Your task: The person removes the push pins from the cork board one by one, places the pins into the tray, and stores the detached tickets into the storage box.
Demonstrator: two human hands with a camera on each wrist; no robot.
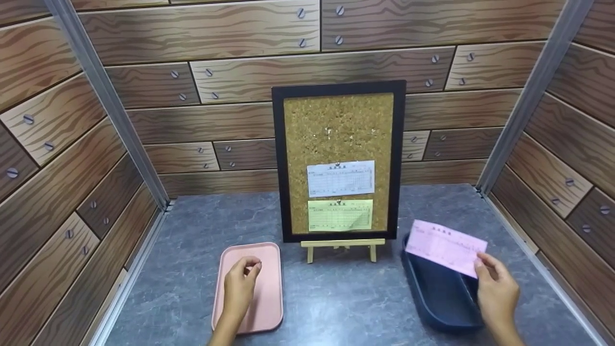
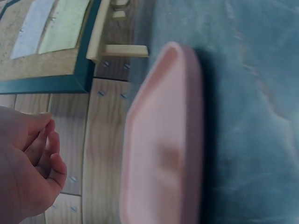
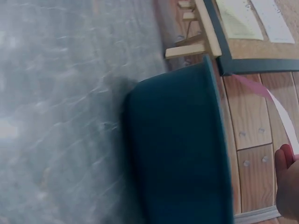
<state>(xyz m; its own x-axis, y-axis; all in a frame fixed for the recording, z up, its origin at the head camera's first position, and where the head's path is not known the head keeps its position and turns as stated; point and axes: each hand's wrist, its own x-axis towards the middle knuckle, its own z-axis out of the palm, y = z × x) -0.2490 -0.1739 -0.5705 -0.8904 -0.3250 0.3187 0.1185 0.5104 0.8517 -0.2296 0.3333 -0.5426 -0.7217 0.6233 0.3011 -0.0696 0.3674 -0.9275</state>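
Observation:
My right hand (image 1: 499, 290) pinches a pink printed slip (image 1: 444, 247) by its near right corner, above the dark blue bin (image 1: 417, 293). In the right wrist view the slip (image 3: 282, 116) is seen nearly edge-on and bends beyond the bin wall (image 3: 177, 140). My left hand (image 1: 239, 288) hovers over the pink tray (image 1: 269, 302), fingers curled with thumb and fingertips together; nothing shows between them. A corkboard (image 1: 336, 125) in a black frame carries a white slip (image 1: 341, 180) above a yellow-green slip (image 1: 340, 216), each with a pin at its top edge.
The corkboard leans on a small wooden easel (image 1: 342, 242) at the back of the grey marbled table (image 1: 346, 298). Wood-patterned walls (image 1: 230, 125) enclose the table on the back and both sides, with metal corner posts (image 1: 115, 105).

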